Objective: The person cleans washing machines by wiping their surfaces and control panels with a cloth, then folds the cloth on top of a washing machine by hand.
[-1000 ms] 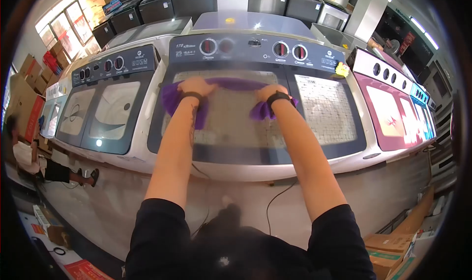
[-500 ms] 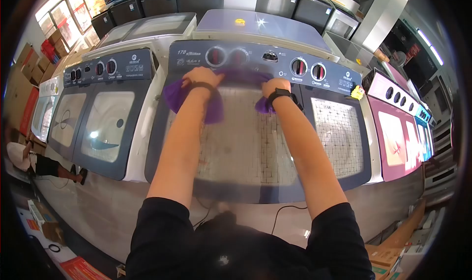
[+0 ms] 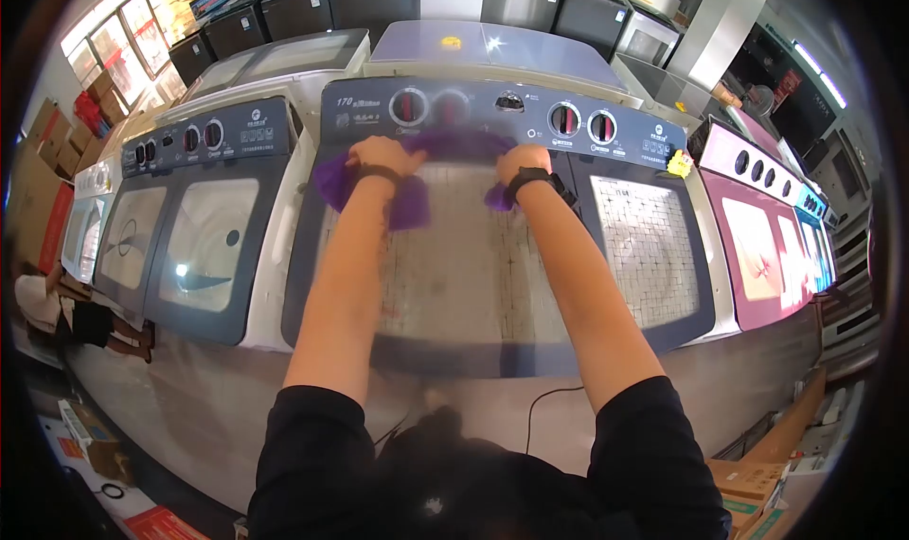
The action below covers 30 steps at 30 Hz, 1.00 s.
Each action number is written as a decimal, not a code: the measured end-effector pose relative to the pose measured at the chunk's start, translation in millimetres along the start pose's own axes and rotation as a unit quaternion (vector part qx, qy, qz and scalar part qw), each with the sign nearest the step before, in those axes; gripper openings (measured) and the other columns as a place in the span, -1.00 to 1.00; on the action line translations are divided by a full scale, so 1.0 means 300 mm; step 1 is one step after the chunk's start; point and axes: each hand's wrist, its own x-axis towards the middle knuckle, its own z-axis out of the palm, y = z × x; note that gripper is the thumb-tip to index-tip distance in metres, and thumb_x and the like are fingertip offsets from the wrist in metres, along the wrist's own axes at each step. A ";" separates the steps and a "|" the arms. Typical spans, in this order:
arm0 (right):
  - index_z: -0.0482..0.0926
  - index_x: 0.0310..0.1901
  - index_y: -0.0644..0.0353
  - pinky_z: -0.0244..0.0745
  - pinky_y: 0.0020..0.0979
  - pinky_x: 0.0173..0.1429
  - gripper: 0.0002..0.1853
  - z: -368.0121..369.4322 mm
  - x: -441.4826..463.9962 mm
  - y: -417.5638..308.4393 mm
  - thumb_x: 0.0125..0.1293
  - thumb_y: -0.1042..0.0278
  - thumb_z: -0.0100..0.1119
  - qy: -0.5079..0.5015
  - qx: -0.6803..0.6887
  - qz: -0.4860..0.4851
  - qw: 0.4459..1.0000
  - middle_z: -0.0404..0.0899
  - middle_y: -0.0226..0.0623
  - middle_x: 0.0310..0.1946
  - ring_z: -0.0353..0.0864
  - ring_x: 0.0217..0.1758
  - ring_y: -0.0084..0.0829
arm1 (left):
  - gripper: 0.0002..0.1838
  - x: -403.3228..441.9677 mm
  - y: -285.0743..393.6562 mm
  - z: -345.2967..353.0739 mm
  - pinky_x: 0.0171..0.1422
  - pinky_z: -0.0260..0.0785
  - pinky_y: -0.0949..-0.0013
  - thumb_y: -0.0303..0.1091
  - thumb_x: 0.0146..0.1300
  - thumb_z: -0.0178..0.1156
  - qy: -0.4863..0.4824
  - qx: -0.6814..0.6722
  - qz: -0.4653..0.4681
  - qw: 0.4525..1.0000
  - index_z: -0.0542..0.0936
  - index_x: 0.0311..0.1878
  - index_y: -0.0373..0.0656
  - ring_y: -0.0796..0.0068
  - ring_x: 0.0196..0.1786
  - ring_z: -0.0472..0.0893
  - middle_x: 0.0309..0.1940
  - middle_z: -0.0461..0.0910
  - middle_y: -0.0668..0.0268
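On my head-camera feed, the purple cloth runs crosswise, its long axis strung from left hand to right hand, along the far edge of the washing machine lid, just below the control panel. I read both sets of fingers as gripping bunched cloth, so neither hand is nearer; the larger loose flap hangs at the left.

Matt cloth; washer lid smooth, glossy.
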 end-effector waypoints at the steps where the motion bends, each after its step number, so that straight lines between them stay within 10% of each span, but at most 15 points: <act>1: 0.75 -0.05 0.12 0.69 -0.03 -0.16 -0.47 0.004 -0.030 0.000 0.47 -0.01 -0.23 0.000 0.008 -0.002 1.000 0.74 -0.21 -0.08 0.75 -0.05 -0.16 | -0.09 -0.024 -0.028 0.014 0.15 0.48 -0.04 0.56 0.14 -0.03 0.025 -0.036 0.018 0.999 0.72 0.02 -0.18 -0.07 0.11 0.66 -0.03 0.70 -0.02; 18: 0.74 -0.05 0.12 0.56 -0.22 0.15 -0.47 0.156 -0.763 0.129 0.19 -0.16 0.13 0.014 0.131 -0.018 0.991 0.73 -0.14 -0.05 0.70 0.08 -0.12 | 0.08 -0.662 -0.220 0.039 0.22 0.40 0.17 0.64 -0.17 0.21 -0.129 -0.155 0.197 0.960 0.68 0.01 -0.34 0.00 0.10 0.63 -0.01 0.66 -0.06; 30: 0.73 -0.15 0.19 0.61 -0.15 -0.01 -0.39 0.116 -1.074 0.062 0.34 -0.28 0.04 0.115 0.192 -0.061 0.973 0.72 -0.06 -0.14 0.72 -0.04 -0.07 | -0.26 -0.811 -0.109 0.163 0.09 0.51 0.07 0.49 -0.02 0.20 0.035 -0.094 0.140 0.985 0.76 -0.11 -0.01 0.10 0.02 0.69 -0.10 0.72 0.13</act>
